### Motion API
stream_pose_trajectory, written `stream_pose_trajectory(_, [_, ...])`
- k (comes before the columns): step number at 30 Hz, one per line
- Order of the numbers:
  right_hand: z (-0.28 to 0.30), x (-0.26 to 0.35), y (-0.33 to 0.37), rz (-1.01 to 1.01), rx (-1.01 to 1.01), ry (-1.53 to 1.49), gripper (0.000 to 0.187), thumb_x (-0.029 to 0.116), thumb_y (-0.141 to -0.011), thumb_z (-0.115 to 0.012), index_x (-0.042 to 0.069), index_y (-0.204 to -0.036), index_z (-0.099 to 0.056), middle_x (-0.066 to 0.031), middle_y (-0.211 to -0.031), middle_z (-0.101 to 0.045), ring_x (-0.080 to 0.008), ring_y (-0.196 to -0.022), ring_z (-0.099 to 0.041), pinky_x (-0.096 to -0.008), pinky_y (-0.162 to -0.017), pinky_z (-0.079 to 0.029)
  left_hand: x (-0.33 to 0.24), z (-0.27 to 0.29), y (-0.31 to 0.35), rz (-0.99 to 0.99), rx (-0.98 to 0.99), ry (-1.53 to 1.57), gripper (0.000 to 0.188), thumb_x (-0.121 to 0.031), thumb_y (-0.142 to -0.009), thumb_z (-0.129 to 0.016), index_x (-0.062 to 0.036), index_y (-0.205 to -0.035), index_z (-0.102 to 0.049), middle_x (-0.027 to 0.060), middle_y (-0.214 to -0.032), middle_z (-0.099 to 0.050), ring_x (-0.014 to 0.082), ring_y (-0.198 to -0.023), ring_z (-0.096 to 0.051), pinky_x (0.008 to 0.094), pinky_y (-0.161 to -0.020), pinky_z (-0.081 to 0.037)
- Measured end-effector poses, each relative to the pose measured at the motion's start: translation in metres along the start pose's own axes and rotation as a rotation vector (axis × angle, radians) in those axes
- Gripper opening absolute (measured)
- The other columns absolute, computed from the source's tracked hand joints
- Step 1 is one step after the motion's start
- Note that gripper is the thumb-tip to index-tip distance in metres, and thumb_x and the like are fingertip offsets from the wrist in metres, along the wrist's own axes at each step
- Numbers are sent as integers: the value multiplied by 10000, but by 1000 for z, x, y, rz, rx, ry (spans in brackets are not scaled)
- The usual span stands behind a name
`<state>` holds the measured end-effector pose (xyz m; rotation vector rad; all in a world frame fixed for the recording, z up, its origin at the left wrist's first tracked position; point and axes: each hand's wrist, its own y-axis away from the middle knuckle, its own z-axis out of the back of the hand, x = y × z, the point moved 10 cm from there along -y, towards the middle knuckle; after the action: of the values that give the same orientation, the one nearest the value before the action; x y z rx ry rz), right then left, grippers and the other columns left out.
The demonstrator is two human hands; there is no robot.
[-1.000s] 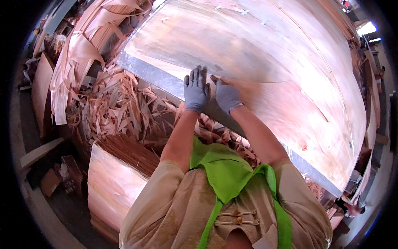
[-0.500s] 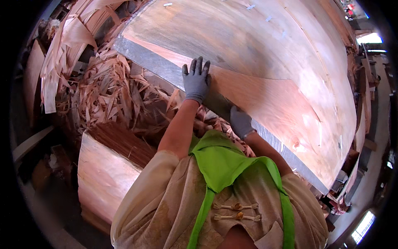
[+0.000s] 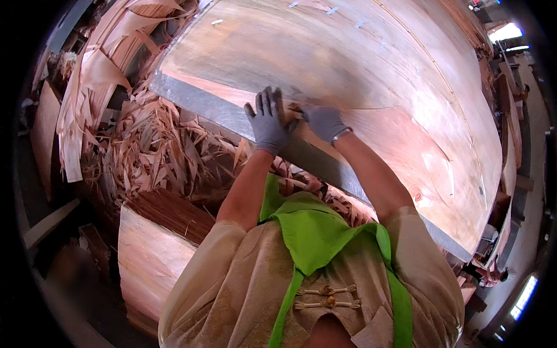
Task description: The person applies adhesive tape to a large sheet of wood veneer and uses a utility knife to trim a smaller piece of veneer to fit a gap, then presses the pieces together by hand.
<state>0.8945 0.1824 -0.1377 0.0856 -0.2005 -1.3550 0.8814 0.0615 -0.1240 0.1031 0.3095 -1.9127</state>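
My left hand [image 3: 268, 124], in a grey glove, presses flat with its fingers stretched out at the near edge of a large pale wood veneer sheet [image 3: 272, 46]. Just to its right, my right hand [image 3: 326, 123], gloved too, has its fingers drawn together and pointing left, close to the left thumb. Whatever they pinch is too small and dark to make out. Beneath both hands runs a strip of pinker veneer [image 3: 383, 130] with a curved, uneven edge. A grey metal border [image 3: 197, 101] shows along the table's near side.
Heaped veneer scraps [image 3: 156, 139] lie left of the table. A stack of veneer sheets [image 3: 154, 255] stands at my lower left. Large curled offcuts [image 3: 104, 69] rise at the far left. Small bits of tape [image 3: 332, 10] and a thin cord-like line [image 3: 429, 58] mark the large sheet.
My right hand has moved up and left from the table's near edge onto the veneer, beside my left hand. The left hand remains at nearly the same spot on the sheet.
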Motion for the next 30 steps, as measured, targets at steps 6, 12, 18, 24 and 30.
stream_pose_trajectory(6, [-15, 20, -30, 144, -60, 3, 164, 180, -844, -478, 57, -891, -576, -161, -740, -651, -326, -671, -653, -453, -555, -498, 0, -19, -4, 5, 49, -106, 880, -584, -760, -527, -201, -1465, -164, 68, -1517, -178, 337, -1383, -176, 646, -1048, -79])
stream_pose_trajectory(12, [-15, 6, -22, 91, 24, -55, 167, 147, -822, -487, 47, -894, -600, -129, -780, -668, -299, -694, -668, -426, -565, -509, -5, -29, -5, 9, 150, -212, 811, -593, -777, -508, -242, -1450, -224, 90, -1524, -148, 345, -1396, -119, 639, -1045, -60])
stream_pose_trajectory(18, [-20, -61, 5, 111, 208, -7, 202, 162, -847, -481, 43, -960, -598, -132, -826, -680, -289, -722, -675, -450, -560, -502, -14, -27, -12, -24, 163, -238, 771, -567, -831, -457, -186, -1455, -211, 113, -1526, -124, 366, -1389, -121, 640, -1048, -47])
stream_pose_trajectory(24, [-9, -82, 12, 163, 220, 54, 224, 186, -870, -463, 38, -1001, -568, -140, -839, -672, -329, -740, -663, -469, -592, -500, -100, -45, -4, -111, -12, 96, 739, -448, -857, -473, -64, -1436, -220, 192, -1476, -224, 372, -1371, -176, 566, -1089, -82])
stream_pose_trajectory(30, [-22, -206, 72, 95, 361, 45, 259, 238, -909, -436, 83, -1068, -570, -166, -836, -657, -323, -724, -649, -459, -590, -496, -120, -35, -6, -179, 23, -88, 608, -394, -843, -504, -251, -1407, -331, 189, -1465, -250, 383, -1334, -246, 561, -1061, -176])
